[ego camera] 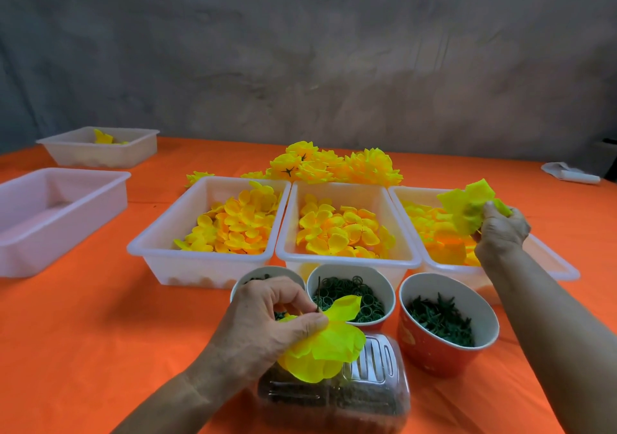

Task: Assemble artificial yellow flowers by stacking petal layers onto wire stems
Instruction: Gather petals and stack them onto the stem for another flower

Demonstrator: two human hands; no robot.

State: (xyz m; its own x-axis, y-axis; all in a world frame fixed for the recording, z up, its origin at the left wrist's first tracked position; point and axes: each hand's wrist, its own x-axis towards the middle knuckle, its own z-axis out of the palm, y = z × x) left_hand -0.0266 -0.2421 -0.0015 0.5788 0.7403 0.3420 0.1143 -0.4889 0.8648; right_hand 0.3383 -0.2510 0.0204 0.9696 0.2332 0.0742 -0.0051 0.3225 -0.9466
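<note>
My left hand (267, 316) pinches a thin wire stem (319, 291) that carries stacked yellow petal layers (329, 343), held above a clear plastic box (377, 397). My right hand (500, 230) grips a loose yellow petal layer (467, 206) over the right white bin (551, 260). The left bin (160, 243) and the middle bin (347, 260) each hold several yellow petals. A heap of finished yellow flowers (334, 165) lies behind the bins.
Three cups stand before the bins: one partly hidden by my left hand (263, 271), one with green rings (350, 291), a red one with green pieces (447, 320). Two white trays (50, 213) (100, 150) sit at the left on the orange tablecloth (100, 333).
</note>
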